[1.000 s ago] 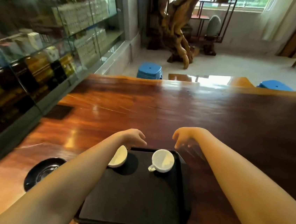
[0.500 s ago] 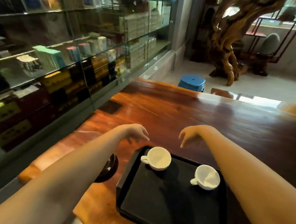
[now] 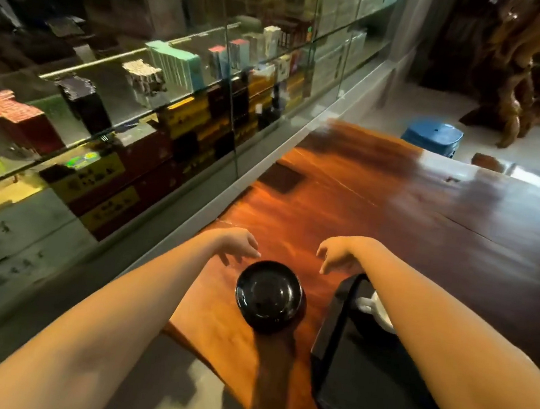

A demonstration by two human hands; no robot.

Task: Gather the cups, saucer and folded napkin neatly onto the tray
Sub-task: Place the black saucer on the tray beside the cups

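Note:
A glossy black saucer point(image 3: 268, 295) lies on the wooden table near its left edge. The black tray point(image 3: 364, 374) sits to its right, partly under my right forearm. One white cup point(image 3: 373, 310) peeks out on the tray beside that arm; the second cup is hidden. My left hand point(image 3: 239, 244) hovers just beyond the saucer's far left rim, fingers apart and holding nothing. My right hand point(image 3: 337, 253) hovers past the saucer's far right side, above the tray's far corner, also open. No napkin is in view.
A glass display case point(image 3: 186, 102) full of boxes runs along the left of the table point(image 3: 411, 212). The table's left edge drops to a grey floor. A blue stool point(image 3: 434, 136) and a carved root sculpture point(image 3: 511, 83) stand beyond the far end.
The view has swung left, bringing the saucer to the centre and pushing the tray to the right. Both hands now hover over the saucer instead of the tray's far edge.

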